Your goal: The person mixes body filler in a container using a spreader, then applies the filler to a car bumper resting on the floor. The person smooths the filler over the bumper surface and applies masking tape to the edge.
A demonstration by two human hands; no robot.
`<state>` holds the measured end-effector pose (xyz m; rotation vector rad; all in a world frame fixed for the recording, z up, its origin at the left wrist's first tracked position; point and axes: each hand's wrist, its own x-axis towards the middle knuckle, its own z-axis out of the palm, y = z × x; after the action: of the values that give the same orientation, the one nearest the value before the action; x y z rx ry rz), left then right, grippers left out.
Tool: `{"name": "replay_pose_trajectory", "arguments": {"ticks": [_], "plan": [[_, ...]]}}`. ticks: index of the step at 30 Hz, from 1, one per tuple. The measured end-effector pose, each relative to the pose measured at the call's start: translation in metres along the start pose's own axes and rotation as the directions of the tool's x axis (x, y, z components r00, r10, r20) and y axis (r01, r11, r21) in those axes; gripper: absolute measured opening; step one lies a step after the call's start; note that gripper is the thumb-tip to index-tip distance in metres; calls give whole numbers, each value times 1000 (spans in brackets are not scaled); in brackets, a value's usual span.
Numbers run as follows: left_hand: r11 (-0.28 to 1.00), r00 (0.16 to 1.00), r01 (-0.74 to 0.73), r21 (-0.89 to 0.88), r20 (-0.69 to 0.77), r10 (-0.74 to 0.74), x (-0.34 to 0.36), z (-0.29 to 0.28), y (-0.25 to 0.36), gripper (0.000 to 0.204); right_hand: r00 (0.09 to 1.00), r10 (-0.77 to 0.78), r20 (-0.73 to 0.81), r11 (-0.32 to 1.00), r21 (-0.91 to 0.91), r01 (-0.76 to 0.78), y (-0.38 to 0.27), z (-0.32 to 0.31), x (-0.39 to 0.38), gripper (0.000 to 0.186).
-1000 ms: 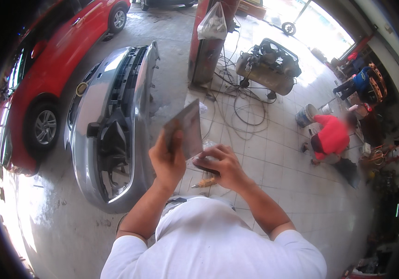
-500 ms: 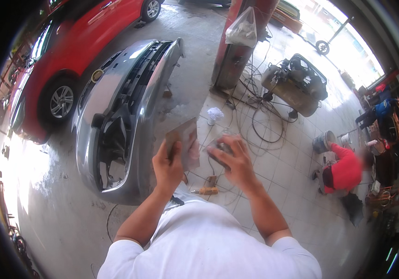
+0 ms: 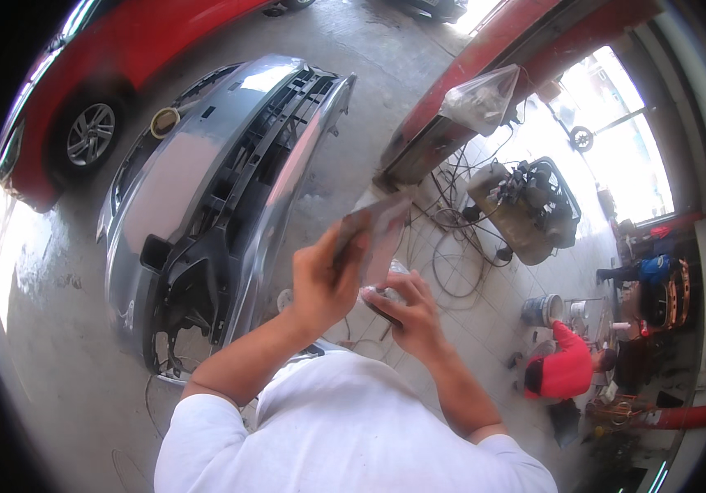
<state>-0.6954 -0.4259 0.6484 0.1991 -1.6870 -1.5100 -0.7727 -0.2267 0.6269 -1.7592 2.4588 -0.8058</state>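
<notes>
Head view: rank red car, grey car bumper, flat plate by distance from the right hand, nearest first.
1. Flat plate: in the left hand, just up and left of the right hand.
2. Grey car bumper: left of both hands.
3. Red car: upper left, beyond the bumper.

Strong daylight enters through the large doorway point(image 3: 624, 140) at upper right, burnt out to near white, and more glare washes the concrete floor point(image 3: 57, 345) along the left edge, while the lower right falls dim apart from thin, bright tube lights point(image 3: 658, 476). A hard white highlight sits on the silver car bumper point(image 3: 197, 177), and the flat sheet point(image 3: 387, 238) in the left hand point(image 3: 324, 275) looks soft and smeared. Fisheye distortion bows straight edges toward a black, blurry rim.
</notes>
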Motion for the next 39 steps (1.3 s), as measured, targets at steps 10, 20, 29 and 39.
{"name": "replay_pose_trajectory", "arguments": {"ticks": [10,20,29,39], "plan": [[322,594,664,-674,215,-775,44,-11,-52,32,988,58,-141,998,43,-52,63,11,83,78],[983,991,133,130,-39,-129,40,-3,-68,39,998,-23,55,995,98,18,47,5,123,65],[842,760,302,-448,-419,-496,92,3,-80,27,895,-337,-291,804,406,435,77,-3,163,76],[859,756,86,-504,-528,-386,108,66,-84,34,992,39,120,783,613,-105,230,-33,195,73]]}}
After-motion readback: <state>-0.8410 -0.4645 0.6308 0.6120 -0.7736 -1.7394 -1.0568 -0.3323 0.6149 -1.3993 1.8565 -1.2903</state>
